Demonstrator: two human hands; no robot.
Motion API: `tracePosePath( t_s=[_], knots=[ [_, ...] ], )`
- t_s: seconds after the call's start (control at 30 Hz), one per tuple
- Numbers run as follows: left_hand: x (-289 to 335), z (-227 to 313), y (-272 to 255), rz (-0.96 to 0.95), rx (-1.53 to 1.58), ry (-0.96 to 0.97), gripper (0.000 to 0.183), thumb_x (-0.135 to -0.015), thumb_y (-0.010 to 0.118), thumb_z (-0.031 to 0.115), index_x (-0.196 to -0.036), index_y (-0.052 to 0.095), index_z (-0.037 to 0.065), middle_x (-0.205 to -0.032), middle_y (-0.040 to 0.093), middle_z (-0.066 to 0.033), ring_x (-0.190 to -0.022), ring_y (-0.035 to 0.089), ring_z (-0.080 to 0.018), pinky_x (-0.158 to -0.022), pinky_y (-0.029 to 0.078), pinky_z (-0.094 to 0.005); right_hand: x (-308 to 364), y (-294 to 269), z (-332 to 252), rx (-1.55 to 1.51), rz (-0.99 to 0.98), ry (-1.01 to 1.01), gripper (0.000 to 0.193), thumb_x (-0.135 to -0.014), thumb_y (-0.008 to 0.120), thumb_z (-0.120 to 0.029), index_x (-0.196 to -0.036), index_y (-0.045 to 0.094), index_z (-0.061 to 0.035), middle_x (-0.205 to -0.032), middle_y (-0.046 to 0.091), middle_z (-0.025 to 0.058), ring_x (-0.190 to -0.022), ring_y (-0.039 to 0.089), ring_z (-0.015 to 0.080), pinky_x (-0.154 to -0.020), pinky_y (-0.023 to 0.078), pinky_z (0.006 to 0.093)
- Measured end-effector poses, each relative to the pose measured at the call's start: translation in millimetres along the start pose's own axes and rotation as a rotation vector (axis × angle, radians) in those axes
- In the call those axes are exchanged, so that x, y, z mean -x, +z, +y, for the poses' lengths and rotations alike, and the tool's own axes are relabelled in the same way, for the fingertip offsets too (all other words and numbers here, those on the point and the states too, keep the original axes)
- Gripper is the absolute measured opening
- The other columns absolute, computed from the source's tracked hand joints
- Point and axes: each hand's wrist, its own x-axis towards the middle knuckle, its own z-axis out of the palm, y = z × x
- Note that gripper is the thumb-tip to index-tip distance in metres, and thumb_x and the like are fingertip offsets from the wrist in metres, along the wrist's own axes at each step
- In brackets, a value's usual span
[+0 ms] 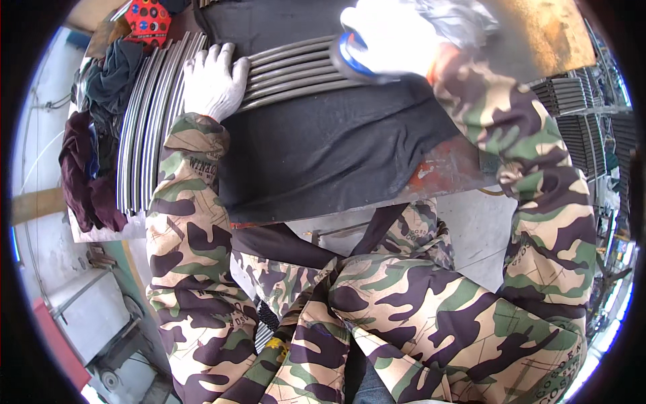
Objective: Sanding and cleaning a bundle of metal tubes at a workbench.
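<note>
The person's two gloved hands are apart, both above the far part of the black cloth (316,151), which is the landmark here. Across that far part lies a row of grey metal tubes (293,74), side by side. The left hand (217,82) rests flat, fingers spread, over the tubes' left ends, near the cloth's left edge. The right hand (400,34) is over a round, blue-edged tool (354,57) at the tubes' right part; it is blurred, so one cannot tell whether its fingers close around the tool.

The cloth is draped over a worn red table (441,165), which shows to the cloth's right. Left of the cloth lies a bundle of more metal rods (149,128), with a maroon rag (84,175) and a dark green rag (116,81) further left. A red patterned bag (148,21) is beyond the cloth's far left. Right of the cloth are stacked dark bars (570,95).
</note>
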Motion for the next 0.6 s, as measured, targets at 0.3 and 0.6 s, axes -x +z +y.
tracePosePath(
  t_s=[0.3, 0.6],
  knots=[
    [-4, -3, -7, 0.022, -0.019, -0.031, 0.026, -0.100, 0.059, 0.030, -0.118, 0.073, 0.019, -0.134, 0.066, -0.0117, -0.118, 0.062, -0.0364, -0.101, 0.047, -0.0589, -3, 33, -4, 0.061, 0.245, -0.153, 0.028, -0.092, 0.066, -0.029, -0.114, 0.066, -0.0113, -0.100, 0.067, 0.0155, -0.092, 0.071, 0.0348, -0.078, 0.058, 0.0480],
    [23, 18, -30, -0.100, 0.306, -0.242, 0.064, -0.100, 0.064, 0.045, -0.146, 0.058, 0.001, -0.148, 0.058, -0.0219, -0.140, 0.049, -0.0431, -0.123, 0.030, -0.0569, -18, 30, -2, 0.181, 0.016, 0.000, 0.033, -0.096, 0.061, -0.033, -0.120, 0.064, -0.0109, -0.106, 0.068, 0.0191, -0.095, 0.072, 0.0390, -0.085, 0.057, 0.0554]
  ],
)
